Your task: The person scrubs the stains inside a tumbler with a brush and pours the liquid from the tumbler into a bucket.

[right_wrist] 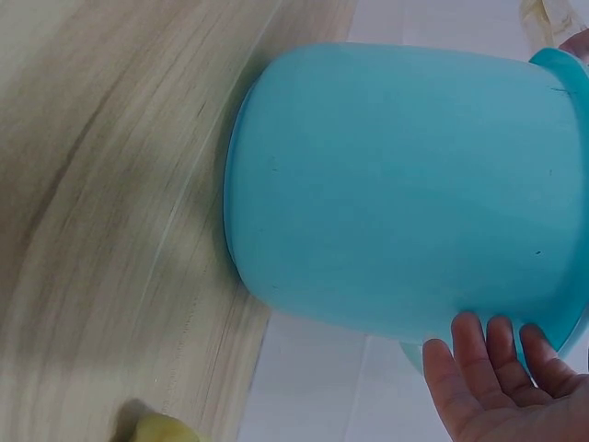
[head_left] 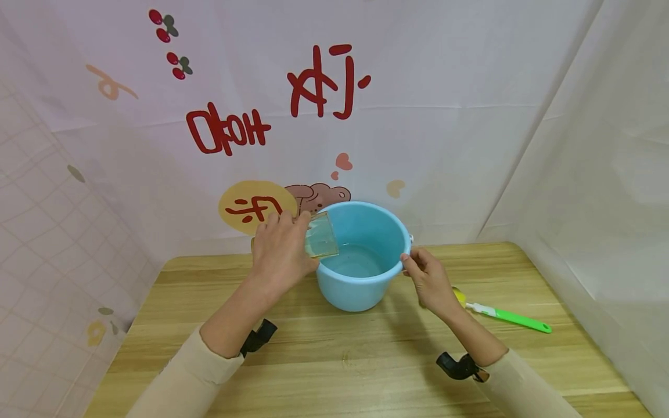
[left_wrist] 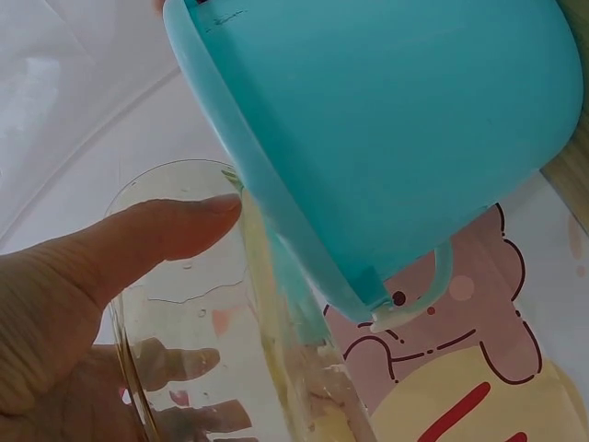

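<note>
A light blue bucket (head_left: 360, 293) stands upright on the wooden table, with some clear liquid in its bottom. My left hand (head_left: 282, 249) grips a clear, square-mouthed cup (head_left: 322, 235) tilted over the bucket's left rim. In the left wrist view, the thumb lies along the near side of the cup (left_wrist: 198, 295) and fingers show through its clear wall; a liquid line is visible inside. On the bucket's right side, my right hand (head_left: 431, 281) holds the rim, thumb on top. Its fingers (right_wrist: 474, 354) lie against the outer wall under the rim in the right wrist view.
Right of the bucket lies a brush (head_left: 522, 320) with a green and white handle; its yellow sponge head (head_left: 459, 296) is partly behind the right wrist. A white printed cloth (head_left: 444, 145) hangs behind the wooden table (head_left: 334, 371) and at both sides.
</note>
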`<state>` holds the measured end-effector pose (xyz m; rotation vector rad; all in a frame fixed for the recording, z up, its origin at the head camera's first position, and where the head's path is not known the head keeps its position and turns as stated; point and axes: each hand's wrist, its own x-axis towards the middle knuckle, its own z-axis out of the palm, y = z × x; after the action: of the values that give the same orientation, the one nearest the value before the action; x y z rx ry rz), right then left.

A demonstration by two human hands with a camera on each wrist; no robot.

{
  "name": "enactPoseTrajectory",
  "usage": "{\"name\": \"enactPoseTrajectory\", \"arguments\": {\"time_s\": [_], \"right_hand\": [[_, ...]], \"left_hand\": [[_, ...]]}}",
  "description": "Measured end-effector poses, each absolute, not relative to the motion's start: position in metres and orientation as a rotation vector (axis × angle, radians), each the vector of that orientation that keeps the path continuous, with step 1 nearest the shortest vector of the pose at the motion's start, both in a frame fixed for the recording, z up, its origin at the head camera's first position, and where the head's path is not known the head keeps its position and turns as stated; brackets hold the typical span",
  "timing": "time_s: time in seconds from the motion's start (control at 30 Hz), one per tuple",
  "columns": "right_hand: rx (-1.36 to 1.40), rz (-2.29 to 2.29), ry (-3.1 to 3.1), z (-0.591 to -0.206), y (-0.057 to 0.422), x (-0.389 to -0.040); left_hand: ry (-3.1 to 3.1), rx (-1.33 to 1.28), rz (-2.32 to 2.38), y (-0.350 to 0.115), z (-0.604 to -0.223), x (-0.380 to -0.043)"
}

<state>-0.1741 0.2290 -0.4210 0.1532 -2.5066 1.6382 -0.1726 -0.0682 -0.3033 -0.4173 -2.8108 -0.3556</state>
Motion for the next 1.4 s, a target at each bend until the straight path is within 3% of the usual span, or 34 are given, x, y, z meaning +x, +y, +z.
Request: {"name": "enactPoseTrajectory", "arguments": {"time_s": [1.4], "right_hand": [[0.173,1.628,-2.495,-0.4221,0.2293,-0.1732]], "left_hand": [[-2.823,-0.417,-0.347,-0.0677,-0.3008,-0.1718]]}}
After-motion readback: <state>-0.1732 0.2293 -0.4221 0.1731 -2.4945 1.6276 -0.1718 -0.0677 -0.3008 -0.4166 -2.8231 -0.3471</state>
